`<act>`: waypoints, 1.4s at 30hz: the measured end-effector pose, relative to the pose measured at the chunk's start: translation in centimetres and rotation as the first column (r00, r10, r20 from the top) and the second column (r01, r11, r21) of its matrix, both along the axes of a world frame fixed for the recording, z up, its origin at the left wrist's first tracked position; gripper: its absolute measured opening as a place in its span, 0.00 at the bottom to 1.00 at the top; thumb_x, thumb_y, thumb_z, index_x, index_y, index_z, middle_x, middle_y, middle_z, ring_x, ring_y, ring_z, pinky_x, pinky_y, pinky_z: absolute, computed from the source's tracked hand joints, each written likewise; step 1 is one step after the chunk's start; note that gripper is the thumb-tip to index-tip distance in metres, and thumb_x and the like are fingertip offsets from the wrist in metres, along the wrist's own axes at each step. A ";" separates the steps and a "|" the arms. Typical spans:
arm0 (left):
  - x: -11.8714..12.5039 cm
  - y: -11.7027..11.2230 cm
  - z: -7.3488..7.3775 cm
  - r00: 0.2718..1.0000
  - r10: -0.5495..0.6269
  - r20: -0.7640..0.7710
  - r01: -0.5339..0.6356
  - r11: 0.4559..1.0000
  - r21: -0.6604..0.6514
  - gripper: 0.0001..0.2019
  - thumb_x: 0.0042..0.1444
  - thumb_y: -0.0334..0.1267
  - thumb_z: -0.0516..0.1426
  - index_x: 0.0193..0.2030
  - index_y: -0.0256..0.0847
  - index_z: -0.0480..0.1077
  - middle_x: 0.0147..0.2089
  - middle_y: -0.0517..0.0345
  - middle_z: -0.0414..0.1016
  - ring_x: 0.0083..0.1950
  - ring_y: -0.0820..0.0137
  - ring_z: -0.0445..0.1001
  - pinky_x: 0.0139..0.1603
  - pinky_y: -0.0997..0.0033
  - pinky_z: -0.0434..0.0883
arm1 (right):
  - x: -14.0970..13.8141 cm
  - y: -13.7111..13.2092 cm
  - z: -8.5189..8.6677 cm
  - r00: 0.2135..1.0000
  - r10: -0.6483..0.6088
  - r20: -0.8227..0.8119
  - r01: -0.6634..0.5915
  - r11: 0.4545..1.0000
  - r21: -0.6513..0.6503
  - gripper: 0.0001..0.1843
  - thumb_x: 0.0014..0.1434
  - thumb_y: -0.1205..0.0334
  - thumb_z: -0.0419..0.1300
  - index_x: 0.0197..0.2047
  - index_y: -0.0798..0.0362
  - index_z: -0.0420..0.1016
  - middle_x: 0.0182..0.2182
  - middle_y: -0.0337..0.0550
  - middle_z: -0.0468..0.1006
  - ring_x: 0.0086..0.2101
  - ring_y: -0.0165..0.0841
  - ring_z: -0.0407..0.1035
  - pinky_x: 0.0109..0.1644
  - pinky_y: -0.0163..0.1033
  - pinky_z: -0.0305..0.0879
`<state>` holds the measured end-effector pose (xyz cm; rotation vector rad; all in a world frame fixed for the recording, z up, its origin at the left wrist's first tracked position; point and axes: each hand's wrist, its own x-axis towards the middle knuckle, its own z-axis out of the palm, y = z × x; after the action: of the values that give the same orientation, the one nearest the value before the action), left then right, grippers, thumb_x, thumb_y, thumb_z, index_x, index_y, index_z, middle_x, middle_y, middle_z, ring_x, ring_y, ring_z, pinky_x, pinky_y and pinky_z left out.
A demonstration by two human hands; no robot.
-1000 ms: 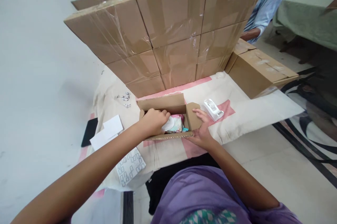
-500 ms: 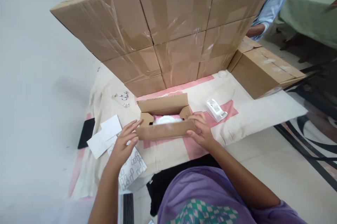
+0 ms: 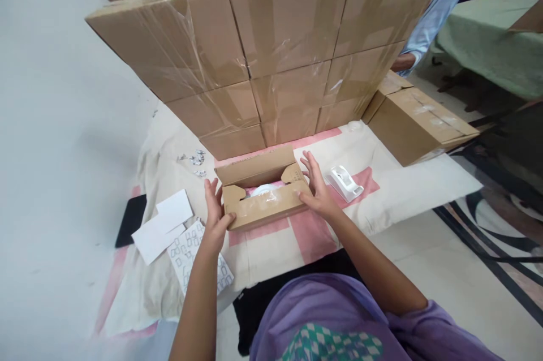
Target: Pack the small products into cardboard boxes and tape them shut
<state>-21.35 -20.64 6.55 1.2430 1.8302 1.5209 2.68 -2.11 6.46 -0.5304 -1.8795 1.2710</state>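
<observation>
A small open cardboard box (image 3: 267,211) stands before me, its back lid flap (image 3: 258,165) raised and its side tabs bent inward. Inside lies something white and round (image 3: 263,189) with pink material around it; the rest is hidden by the front wall. My left hand (image 3: 217,215) grips the box's left end, thumb on the front corner and fingers up along the side. At the right end, my right hand (image 3: 316,188) holds it too, thumb on the front wall and fingers raised behind. A white tape dispenser (image 3: 345,184) sits just right of this hand.
Large taped cardboard boxes (image 3: 292,21) form a wall at the back. Another box (image 3: 419,120) stands at the right, near a person's blue sleeve (image 3: 439,10). White papers (image 3: 163,231), a patterned sheet (image 3: 186,253), a black flat object (image 3: 131,220) and silvery scraps (image 3: 197,158) lie left.
Both hands have moved from the box's front panel to its two ends. The box is slightly turned, and clear tape now shows on its front. My view has shifted a little.
</observation>
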 end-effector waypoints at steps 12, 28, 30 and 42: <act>0.7 0.4 1.8 0.980 0.180 0.086 -0.167 0.976 -0.140 0.14 0.59 0.51 0.59 0.38 0.45 0.64 0.48 0.54 0.74 0.48 0.64 0.73 0.50 0.66 0.70 | -0.4 1.0 -0.2 0.994 -0.096 -0.057 0.108 0.959 0.262 0.19 0.67 0.63 0.49 0.44 0.44 0.82 0.51 0.45 0.79 0.55 0.47 0.65 0.63 0.64 0.65; 0.9 -0.4 4.0 0.967 0.216 -0.133 -0.238 0.955 -0.176 0.13 0.60 0.50 0.60 0.44 0.44 0.73 0.61 0.51 0.72 0.64 0.59 0.71 0.55 0.63 0.71 | 4.4 1.5 1.4 0.933 -0.358 0.016 0.348 0.915 0.206 0.13 0.66 0.64 0.55 0.47 0.47 0.82 0.53 0.47 0.79 0.55 0.43 0.71 0.62 0.57 0.66; 2.1 -1.2 5.3 0.898 0.228 -0.377 -0.300 0.943 -0.144 0.12 0.63 0.48 0.59 0.47 0.45 0.75 0.64 0.50 0.71 0.67 0.56 0.68 0.58 0.58 0.70 | 7.8 2.8 0.5 0.843 -0.533 0.063 0.521 0.841 0.142 0.12 0.64 0.62 0.56 0.39 0.49 0.82 0.46 0.47 0.80 0.51 0.43 0.73 0.63 0.57 0.64; 23.2 13.3 -1.5 0.684 -0.323 -0.655 0.284 0.944 -0.169 0.37 0.57 0.49 0.66 0.71 0.44 0.61 0.75 0.41 0.60 0.75 0.47 0.58 0.70 0.45 0.64 | 14.1 7.3 -0.8 0.849 -0.244 0.468 0.419 0.852 -0.315 0.11 0.52 0.57 0.60 0.28 0.53 0.81 0.34 0.45 0.83 0.36 0.39 0.74 0.45 0.42 0.69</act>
<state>1.82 -7.32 5.01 2.1563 1.8979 0.8652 16.73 5.15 5.62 -1.3939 -1.7287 1.3829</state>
